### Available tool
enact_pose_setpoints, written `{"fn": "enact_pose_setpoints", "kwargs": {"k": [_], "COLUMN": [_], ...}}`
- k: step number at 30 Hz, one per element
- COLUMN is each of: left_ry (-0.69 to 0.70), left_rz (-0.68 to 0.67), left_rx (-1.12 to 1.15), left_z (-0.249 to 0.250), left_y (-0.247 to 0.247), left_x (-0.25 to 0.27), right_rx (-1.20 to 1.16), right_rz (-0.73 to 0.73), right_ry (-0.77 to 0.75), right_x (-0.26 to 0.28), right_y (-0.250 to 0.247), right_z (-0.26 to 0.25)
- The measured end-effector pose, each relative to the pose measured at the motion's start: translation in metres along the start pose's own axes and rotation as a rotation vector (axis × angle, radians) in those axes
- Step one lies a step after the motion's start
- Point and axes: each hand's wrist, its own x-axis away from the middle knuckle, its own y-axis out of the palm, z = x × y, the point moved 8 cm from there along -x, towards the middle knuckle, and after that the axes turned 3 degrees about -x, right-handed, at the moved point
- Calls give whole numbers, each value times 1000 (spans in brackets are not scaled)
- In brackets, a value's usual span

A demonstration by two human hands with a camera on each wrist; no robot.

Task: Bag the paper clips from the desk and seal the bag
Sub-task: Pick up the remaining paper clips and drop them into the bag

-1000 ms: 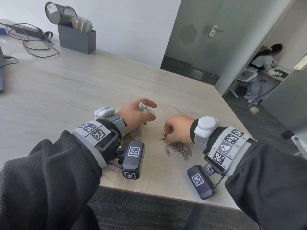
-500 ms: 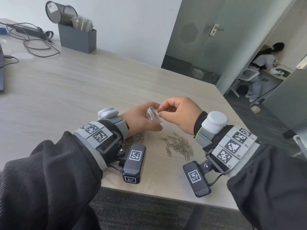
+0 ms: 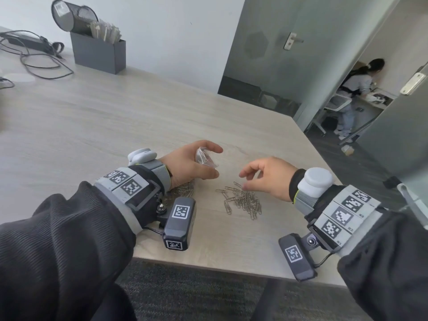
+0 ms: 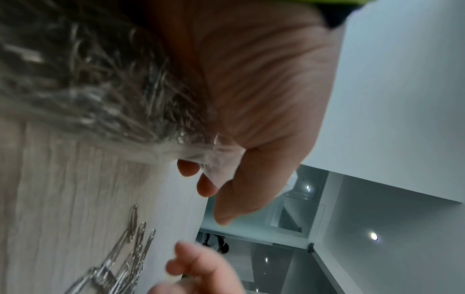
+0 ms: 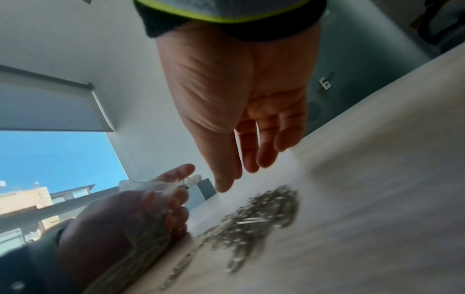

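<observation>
My left hand grips the mouth of a small clear plastic bag with its thumb and fingers. The bag's body, full of clips, hangs under the palm down to the desk. A loose pile of silver paper clips lies on the desk between my hands. My right hand hovers just above the pile's right side, fingers relaxed and empty; the right wrist view shows its palm bare over the blurred clips.
A grey organiser box with a tilted mesh cup stands at the back left, beside cables. The desk's front edge runs close under my wrists. Beyond the open door a person sits far right.
My right hand, which was pinching clips at the bag's mouth half a second ago, has let go and dropped back right and down over the pile. The left hand keeps hold of the bag.
</observation>
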Motion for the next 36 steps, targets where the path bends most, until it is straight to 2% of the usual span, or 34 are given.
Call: {"fn": "enact_pose_setpoints", "kwargs": {"k": [5,11,20,27,31,34,36], "left_ry": [-2,-5,-19,-37,-43,-46,-47], "left_rz": [5,9,10,13,11,8,9], "left_rx": [57,49,47,48,50,52,41], "left_z": [-2,-4,-4,-2,-2,-2,-2], "left_y": [-2,-3,-2,-2,-1,-1,-1], "left_x": [0,-1,0,2,2,2,3], "right_rx": [144,-5,-159,-251,-130,93,142], "right_rz": [-153,-346,-322,-192,-96,-144,-204], "right_ry": [101,176,224,180,105,32,15], "right_x": [13,33,17,3,3,2,1], "right_y": [5,19,34,35,15,13,19], "right_z": [32,33,16,3,2,4,5]}}
